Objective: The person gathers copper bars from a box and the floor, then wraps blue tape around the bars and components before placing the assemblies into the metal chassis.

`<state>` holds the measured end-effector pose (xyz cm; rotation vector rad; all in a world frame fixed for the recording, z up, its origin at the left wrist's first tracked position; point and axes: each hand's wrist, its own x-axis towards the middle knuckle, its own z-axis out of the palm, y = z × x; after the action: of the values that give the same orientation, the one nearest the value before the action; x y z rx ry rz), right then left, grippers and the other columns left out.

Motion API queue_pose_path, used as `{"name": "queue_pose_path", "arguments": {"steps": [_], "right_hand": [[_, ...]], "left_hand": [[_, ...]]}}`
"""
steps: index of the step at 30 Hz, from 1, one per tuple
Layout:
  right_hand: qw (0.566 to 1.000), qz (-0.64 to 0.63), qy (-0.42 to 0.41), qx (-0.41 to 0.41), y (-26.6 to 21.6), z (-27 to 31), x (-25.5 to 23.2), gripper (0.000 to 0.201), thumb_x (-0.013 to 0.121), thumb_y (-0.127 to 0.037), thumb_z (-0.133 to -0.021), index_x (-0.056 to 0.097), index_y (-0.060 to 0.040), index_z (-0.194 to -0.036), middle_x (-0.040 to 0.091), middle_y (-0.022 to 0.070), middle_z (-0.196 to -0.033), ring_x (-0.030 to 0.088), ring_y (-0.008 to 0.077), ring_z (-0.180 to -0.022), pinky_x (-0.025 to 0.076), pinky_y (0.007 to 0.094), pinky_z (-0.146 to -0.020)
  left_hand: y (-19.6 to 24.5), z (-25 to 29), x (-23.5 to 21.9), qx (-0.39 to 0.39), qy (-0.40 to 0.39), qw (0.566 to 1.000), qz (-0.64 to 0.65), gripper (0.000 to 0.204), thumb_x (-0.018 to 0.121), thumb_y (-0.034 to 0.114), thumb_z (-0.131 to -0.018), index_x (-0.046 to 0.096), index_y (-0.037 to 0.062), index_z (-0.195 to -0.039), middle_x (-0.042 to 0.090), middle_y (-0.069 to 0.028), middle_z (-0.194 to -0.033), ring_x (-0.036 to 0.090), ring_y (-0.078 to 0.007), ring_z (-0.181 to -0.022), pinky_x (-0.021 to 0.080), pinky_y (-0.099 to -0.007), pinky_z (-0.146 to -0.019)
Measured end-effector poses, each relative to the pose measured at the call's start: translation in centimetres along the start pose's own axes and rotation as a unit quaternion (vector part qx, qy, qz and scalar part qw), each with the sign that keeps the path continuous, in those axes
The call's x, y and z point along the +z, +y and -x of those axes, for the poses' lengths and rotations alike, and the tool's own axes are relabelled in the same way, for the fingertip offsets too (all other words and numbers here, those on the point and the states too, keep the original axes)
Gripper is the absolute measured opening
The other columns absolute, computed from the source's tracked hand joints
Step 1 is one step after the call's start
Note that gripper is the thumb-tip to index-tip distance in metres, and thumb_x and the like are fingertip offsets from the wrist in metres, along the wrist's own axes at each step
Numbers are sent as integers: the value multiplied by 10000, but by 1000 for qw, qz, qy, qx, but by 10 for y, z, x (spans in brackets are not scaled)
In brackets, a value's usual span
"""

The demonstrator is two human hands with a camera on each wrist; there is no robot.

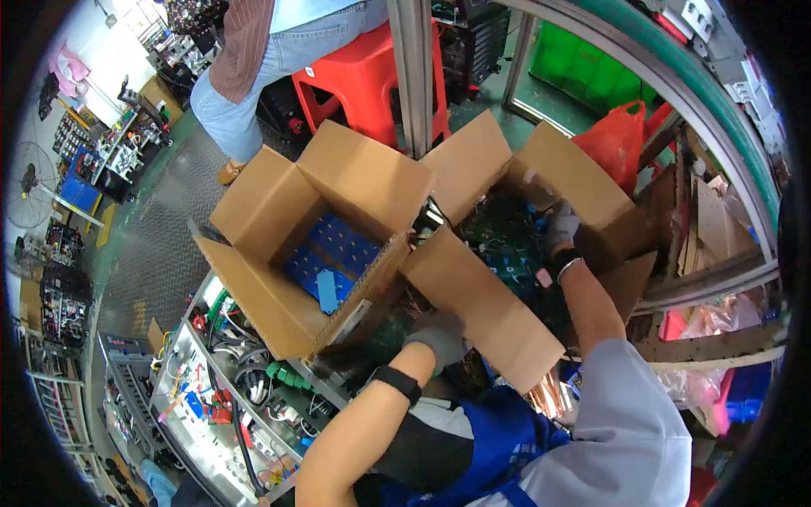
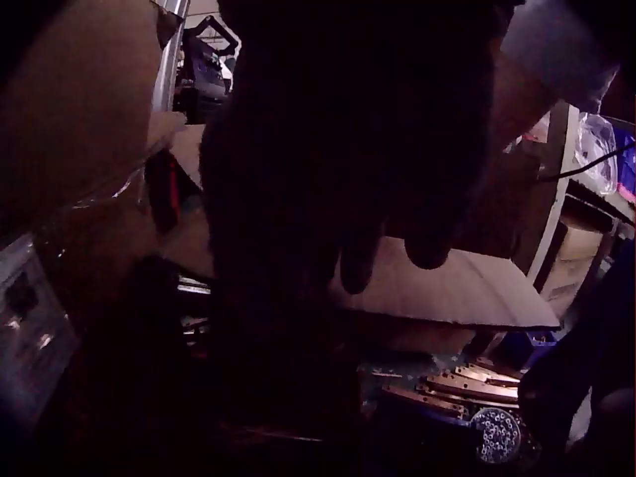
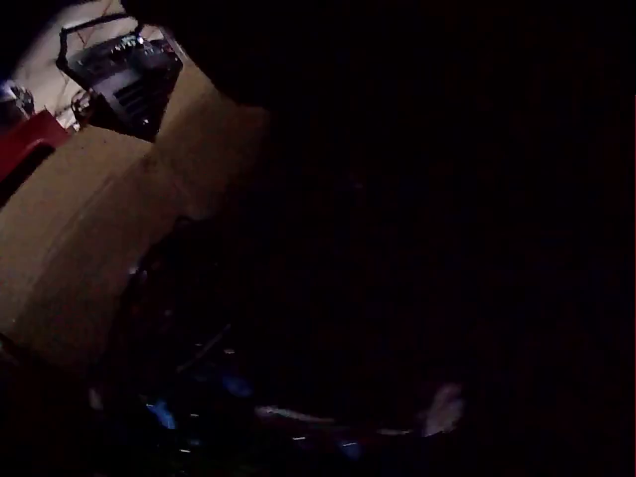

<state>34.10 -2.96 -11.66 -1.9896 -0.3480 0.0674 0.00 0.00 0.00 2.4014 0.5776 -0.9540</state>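
Observation:
My gloved right hand [image 1: 559, 226] reaches into the right cardboard carton, whose near flap [image 1: 481, 308] folds outward. Dark green and blue small parts [image 1: 507, 262] fill that carton around the fingers. What the right fingers hold I cannot tell, as the right wrist view is nearly black there. My gloved left hand [image 1: 438, 338] is beside the left edge of that flap, in the shadow between the two cartons. Its fingers [image 2: 358, 263] show as loosely extended dark shapes in the left wrist view. The left carton [image 1: 287, 313] stands open, with a blue patterned layer [image 1: 329, 249] and a light blue tag [image 1: 327, 291] inside.
A bench of wires and electrical parts [image 1: 245, 380] lies at the left. Coppery strips [image 1: 553, 397] are close to my lap. A metal frame post [image 1: 411, 76] rises behind the cartons. Beyond it, a person sits on a red stool [image 1: 372, 84]. A red plastic bag [image 1: 612, 144] hangs at the right.

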Motion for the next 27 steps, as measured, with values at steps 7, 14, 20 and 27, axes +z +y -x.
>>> {"name": "queue_pose_path", "arguments": {"steps": [7,14,20,27], "right_hand": [[947,-315,12,-66,-142,61,-78,300,559,-237,-961,551,-67,-713,493,-29,-643,438,67,-590,364,251,-551],[949,-236,23,-205,-183,109,-162,314,556,-219,-966,560,-30,-716,515,-24,-648,428,51,-615,352,241,-557],[950,-303,-68,0,-149,59,-165,291,576,-253,-948,528,-119,-695,449,-36,-634,440,87,-593,375,257,-564],[942,-297,-78,-135,-214,131,-210,325,532,-293,-967,502,-146,-678,458,-31,-650,459,100,-619,381,255,-600]], "left_hand": [[20,23,2,11,102,994,-29,405,527,402,-906,634,111,-1167,598,-117,-1205,584,-311,-1124,473,-451,-924],[48,41,10,36,155,986,-52,403,523,401,-897,636,112,-1155,616,-118,-1196,598,-311,-1101,481,-450,-919],[55,80,-7,4,236,972,-14,353,533,378,-897,640,129,-1124,646,-137,-1126,630,-343,-1009,497,-453,-883],[63,117,-46,82,394,908,120,413,531,424,-906,632,124,-1170,653,-157,-1131,610,-352,-1062,478,-459,-905]]}}
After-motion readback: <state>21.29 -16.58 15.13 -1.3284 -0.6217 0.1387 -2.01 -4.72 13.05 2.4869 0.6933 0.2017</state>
